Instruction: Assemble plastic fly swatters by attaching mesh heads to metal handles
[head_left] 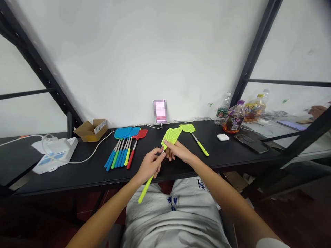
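Observation:
A yellow-green fly swatter [171, 135] is held slantwise over the table's front edge, its handle pointing down toward my lap. My left hand [150, 162] is closed around its thin metal shaft. At the base of its perforated head, my right hand [178, 151] grips with the thumb on top. Another yellow-green fly swatter [193, 135] lies on the table just right of my hands. To the left, several blue-headed fly swatters [124, 133] lie overlapped with blue, green and yellow handles, beside a red fly swatter [138, 137].
On the black table [90, 172], an open cardboard box [91, 131] and a white power strip [57, 155] with cables stand left. A phone [160, 111] leans on the wall. Bottles [234, 116], a white earbud case [222, 137] and a dark phone [250, 143] are right. Another person's hand [318, 111] shows far right.

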{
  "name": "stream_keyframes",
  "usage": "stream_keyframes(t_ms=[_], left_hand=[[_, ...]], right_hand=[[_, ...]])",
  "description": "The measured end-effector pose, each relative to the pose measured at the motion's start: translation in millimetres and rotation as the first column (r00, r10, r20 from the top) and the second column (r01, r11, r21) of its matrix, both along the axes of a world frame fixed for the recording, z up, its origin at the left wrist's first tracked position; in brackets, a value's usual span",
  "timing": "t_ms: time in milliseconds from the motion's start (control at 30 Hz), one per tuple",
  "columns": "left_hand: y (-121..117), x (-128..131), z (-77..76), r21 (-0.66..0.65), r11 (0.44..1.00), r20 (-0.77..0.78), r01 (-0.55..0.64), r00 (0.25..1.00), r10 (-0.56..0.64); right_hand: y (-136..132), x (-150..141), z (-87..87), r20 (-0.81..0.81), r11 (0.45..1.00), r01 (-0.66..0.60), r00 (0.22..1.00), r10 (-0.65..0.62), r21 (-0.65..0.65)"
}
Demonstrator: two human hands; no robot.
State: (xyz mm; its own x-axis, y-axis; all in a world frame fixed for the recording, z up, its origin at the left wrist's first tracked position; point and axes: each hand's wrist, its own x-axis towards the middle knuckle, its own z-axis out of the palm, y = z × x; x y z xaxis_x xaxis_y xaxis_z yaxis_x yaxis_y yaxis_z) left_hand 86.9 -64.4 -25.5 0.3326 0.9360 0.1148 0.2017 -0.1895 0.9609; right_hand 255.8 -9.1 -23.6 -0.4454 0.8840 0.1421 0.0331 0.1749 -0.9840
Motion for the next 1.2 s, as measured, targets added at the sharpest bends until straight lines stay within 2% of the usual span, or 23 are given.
stream_keyframes(t_ms=[67, 167, 300, 400, 567, 633, 767, 800, 867, 967, 1033, 1067, 1133, 1200], left_hand=[[1, 0, -1.3, 0.005, 1.0, 0.007, -0.008, 1.0, 0.008], [3, -1, -3.4, 0.004, 0.999, 0.029, -0.033, 0.999, 0.032], [6, -2, -5.4, -0.015, 0.997, 0.073, -0.082, 0.994, 0.083], [8, -3, -5.0, -0.042, 0.993, 0.118, -0.109, 0.987, 0.113], [12, -6, -5.7, -0.068, 0.985, 0.211, -0.156, 0.963, 0.167], [14, -8, -7.3, -0.078, 0.984, 0.237, -0.16, 0.956, 0.174], [14, -9, -8.6, -0.068, 0.99, 0.223, -0.12, 0.966, 0.132], [14, -9, -8.3, -0.061, 0.993, 0.206, -0.105, 0.972, 0.116], [13, -8, -7.2, -0.052, 0.995, 0.168, -0.087, 0.981, 0.095], [11, -8, -5.3, -0.049, 0.996, 0.128, -0.081, 0.988, 0.086], [11, -8, -4.5, -0.05, 0.996, 0.118, -0.073, 0.99, 0.078], [11, -8, -4.2, -0.053, 0.996, 0.115, -0.067, 0.991, 0.072], [11, -8, -3.8, -0.06, 0.997, 0.107, -0.053, 0.993, 0.059], [11, -7, -3.2, -0.066, 0.997, 0.092, -0.043, 0.995, 0.049]], right_hand=[[1, 2, 1.5, -0.022, 0.998, 0.062, 0.998, -0.062, 0.0], [1, 3, 2.6, -0.01, 0.985, 0.154, 0.988, -0.154, 0.081], [-1, 1, 1.8, 0.067, 0.962, 0.166, 0.981, -0.185, 0.215], [-2, -1, 0.8, 0.076, 0.955, 0.184, 0.976, -0.206, 0.235], [1, 2, -0.6, 0.123, 0.92, 0.274, 0.94, -0.317, 0.279], [3, 3, -1.7, 0.171, 0.891, 0.312, 0.909, -0.381, 0.329], [5, 3, -4.7, 0.254, 0.768, 0.37, 0.792, -0.555, 0.524], [4, 3, -5.4, 0.264, 0.762, 0.357, 0.788, -0.557, 0.541], [3, 1, -5.9, 0.258, 0.822, 0.296, 0.85, -0.459, 0.487], [-1, -2, -3.8, 0.144, 0.95, 0.069, 0.983, -0.118, 0.305], [-3, -3, -0.9, 0.052, 0.968, -0.091, 0.995, 0.081, 0.232], [-4, -3, 0.7, 0.012, 0.969, -0.131, 0.991, 0.132, 0.208], [-4, -2, 3.1, -0.08, 0.983, -0.102, 0.99, 0.115, 0.154], [-2, -1, 3.9, -0.163, 0.996, 0.004, 0.987, 0.011, 0.087]])
